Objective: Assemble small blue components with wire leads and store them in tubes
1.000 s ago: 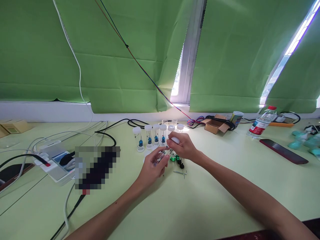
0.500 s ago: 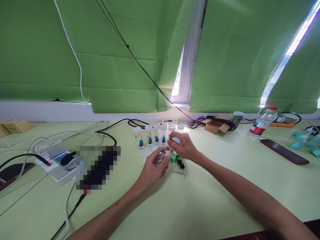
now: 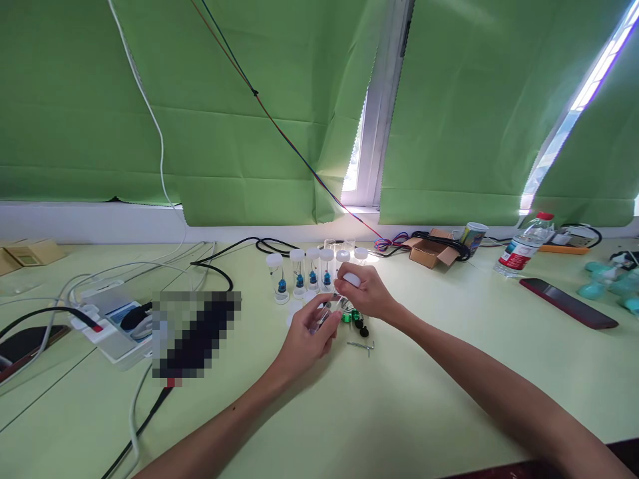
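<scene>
Pale-green table [image 3: 379, 412], green blinds [image 3: 210, 106].

No text legible anywhere; water bottle [image 3: 523, 251] at the right carries a red-and-white label, print too small to read; can [image 3: 472, 237] beside the cardboard box [image 3: 429, 251] shows a coloured printed wrap, wording not readable; power strip [image 3: 107, 320] at left bears no readable marking.
</scene>
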`<move>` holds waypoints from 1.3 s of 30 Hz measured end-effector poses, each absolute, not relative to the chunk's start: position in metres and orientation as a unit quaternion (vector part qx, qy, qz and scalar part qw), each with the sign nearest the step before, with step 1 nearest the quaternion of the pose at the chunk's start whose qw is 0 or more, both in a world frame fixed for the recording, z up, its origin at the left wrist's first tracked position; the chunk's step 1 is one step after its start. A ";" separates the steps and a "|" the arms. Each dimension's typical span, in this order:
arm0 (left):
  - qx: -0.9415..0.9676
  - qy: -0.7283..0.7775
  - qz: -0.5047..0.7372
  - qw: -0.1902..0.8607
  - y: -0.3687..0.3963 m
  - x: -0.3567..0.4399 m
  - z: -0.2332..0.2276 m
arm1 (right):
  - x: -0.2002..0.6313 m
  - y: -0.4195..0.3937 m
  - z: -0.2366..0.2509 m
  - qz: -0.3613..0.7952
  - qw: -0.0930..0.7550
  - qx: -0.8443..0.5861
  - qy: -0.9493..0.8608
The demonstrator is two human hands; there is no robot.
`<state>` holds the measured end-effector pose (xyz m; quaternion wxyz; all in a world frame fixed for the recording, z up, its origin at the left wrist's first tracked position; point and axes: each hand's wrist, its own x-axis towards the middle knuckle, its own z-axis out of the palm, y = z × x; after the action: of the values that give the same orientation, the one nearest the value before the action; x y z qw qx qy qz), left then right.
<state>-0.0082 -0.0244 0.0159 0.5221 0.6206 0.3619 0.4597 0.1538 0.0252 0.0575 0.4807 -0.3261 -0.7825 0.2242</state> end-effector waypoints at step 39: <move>0.592 0.326 0.459 0.576 -0.021 -0.012 0.021 | 0.152 0.026 0.055 0.327 0.459 -0.330 -0.757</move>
<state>-0.0115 -0.0209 0.0209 0.5763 0.5921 0.3260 0.4592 0.1525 0.0259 0.0555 0.4589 -0.3305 -0.7573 0.3267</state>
